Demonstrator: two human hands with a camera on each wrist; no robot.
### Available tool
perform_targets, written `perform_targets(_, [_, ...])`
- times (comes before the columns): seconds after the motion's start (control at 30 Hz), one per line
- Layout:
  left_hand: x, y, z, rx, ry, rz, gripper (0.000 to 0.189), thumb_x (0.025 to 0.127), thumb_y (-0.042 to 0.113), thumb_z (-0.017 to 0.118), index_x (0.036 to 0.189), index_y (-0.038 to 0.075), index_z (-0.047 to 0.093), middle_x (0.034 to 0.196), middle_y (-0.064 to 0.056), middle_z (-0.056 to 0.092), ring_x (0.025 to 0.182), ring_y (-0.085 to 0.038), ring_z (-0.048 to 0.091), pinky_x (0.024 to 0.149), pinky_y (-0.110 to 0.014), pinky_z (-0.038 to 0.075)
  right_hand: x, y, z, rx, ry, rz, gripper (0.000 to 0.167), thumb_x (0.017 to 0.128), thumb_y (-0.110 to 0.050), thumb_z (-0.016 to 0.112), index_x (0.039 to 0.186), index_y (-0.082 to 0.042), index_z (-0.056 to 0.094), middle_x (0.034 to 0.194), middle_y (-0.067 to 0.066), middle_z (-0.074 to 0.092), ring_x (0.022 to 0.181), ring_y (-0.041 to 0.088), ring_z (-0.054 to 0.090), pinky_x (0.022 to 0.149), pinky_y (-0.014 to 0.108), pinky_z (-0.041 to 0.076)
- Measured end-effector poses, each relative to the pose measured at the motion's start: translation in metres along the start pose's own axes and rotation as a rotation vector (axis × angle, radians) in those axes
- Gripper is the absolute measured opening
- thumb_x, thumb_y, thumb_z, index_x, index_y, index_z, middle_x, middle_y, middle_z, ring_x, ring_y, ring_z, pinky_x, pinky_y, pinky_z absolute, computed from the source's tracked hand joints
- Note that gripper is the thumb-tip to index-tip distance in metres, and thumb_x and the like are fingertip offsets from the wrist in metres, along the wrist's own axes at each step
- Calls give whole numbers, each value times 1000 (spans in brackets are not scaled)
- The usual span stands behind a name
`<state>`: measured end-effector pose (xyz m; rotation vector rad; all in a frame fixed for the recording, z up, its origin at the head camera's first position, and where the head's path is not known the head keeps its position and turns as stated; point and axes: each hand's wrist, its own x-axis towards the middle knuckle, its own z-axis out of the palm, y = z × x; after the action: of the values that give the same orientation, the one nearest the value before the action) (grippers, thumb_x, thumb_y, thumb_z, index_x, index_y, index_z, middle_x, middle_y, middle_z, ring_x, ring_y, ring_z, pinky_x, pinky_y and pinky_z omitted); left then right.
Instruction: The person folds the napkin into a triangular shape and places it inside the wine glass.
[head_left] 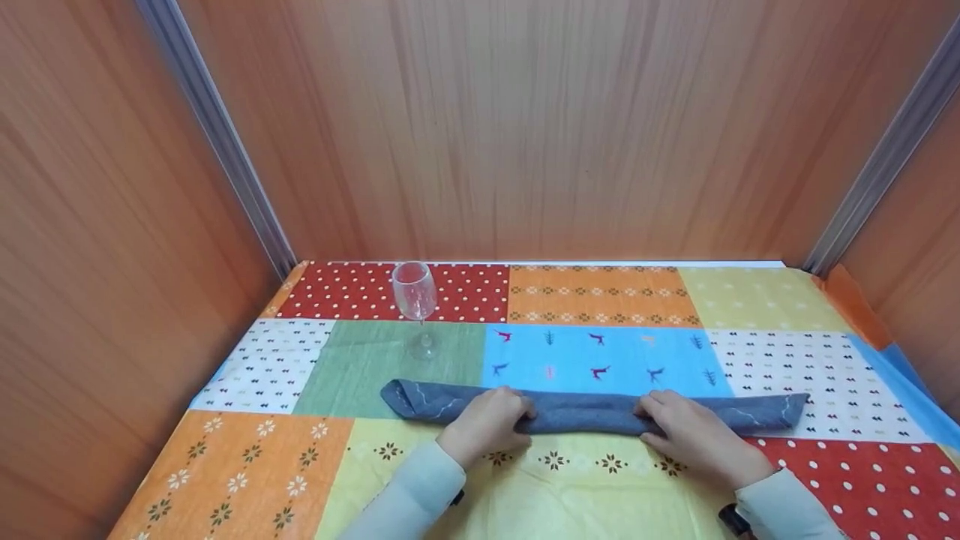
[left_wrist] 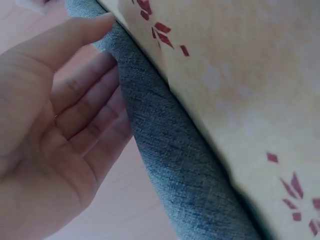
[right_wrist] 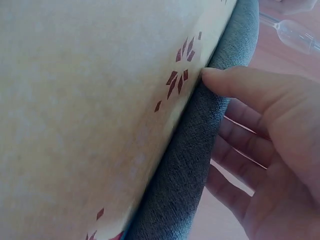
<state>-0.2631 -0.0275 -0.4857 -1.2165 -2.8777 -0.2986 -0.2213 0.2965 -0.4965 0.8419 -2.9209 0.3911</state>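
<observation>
A grey-blue cloth (head_left: 585, 412), rolled into a long flat strip, lies crosswise on the table. Thin pale lines run over its two ends, and the left end shows a folded corner. My left hand (head_left: 487, 424) grips the roll left of its middle, thumb on the near side and fingers over the far side. On the right part, my right hand (head_left: 694, 435) holds it the same way. Both wrist views show the cloth (left_wrist: 160, 135) between thumb and fingers, with the right thumb (right_wrist: 235, 82) lying on its near edge.
A clear stemmed wine glass (head_left: 415, 292) stands upright beyond the cloth's left end. The patchwork-patterned tablecloth (head_left: 555, 495) covers the table. Wood-grain panels (head_left: 480, 135) enclose the back and both sides, with metal posts (head_left: 217, 127) at the corners.
</observation>
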Motion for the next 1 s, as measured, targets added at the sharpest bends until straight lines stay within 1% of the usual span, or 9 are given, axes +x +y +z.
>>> perform_targets(0.07, [0,-1,1,7,25,8,23,82,15,84,104,11,77,97,1,73,91,-13,67,80,-27,55,1,1,0,8,0,-6,17,93,-14,72,108,-10,64,102,-1,61,96,19,60,82,44,53])
perform_targets(0.17, [1,-4,1,-3,40,14,19,86,10,80,105,10,77,99,1,73,93,-13,68,80,-28,55,2,1,-1,18,-10,6,14,97,-12,66,111,-9,62,104,0,62,98,21,61,84,45,52])
perform_targets(0.27, [3,-10,0,-85,3,-13,20,92,11,73,112,10,75,105,0,73,99,-14,68,85,-29,54,5,2,-2,36,-27,47,14,100,-11,60,114,-9,61,107,1,62,102,23,62,86,46,52])
perform_targets(0.37, [6,-18,0,-175,-34,-45,24,96,13,69,120,10,73,113,-1,72,106,-14,66,91,-29,53,8,5,-2,90,-46,86,15,103,-11,55,117,-10,59,111,3,63,106,24,62,87,46,52])
perform_targets(0.5, [10,-26,-1,-242,-62,-78,25,99,14,65,123,11,72,115,0,72,108,-13,66,93,-30,52,13,10,-2,170,-75,105,11,105,-10,51,115,-10,55,105,2,60,97,20,60,79,42,51])
perform_targets(0.6, [16,-31,-2,-276,-77,-111,25,100,14,63,123,11,72,115,0,71,108,-13,66,94,-32,51,18,13,-2,197,-67,81,7,105,-7,49,110,-9,54,96,-1,55,87,16,55,73,39,48])
perform_targets(0.73, [24,-34,0,-267,-64,-127,23,100,12,62,120,11,74,112,-1,71,106,-16,65,95,-33,51,23,15,1,136,-7,30,7,103,-3,51,103,-8,56,93,0,52,84,18,50,71,40,46])
perform_targets(0.83, [27,-35,3,-240,-45,-145,23,99,10,63,119,11,75,108,-4,68,103,-18,64,93,-33,52,26,15,6,76,30,25,8,102,-4,54,100,-10,59,95,1,52,85,19,49,73,41,47])
perform_targets(1.0, [31,-31,4,-195,-19,-180,22,98,8,65,117,10,76,106,-6,66,102,-20,63,91,-34,53,28,18,10,53,61,16,10,99,-2,58,96,-11,60,91,0,53,83,19,49,71,41,47])
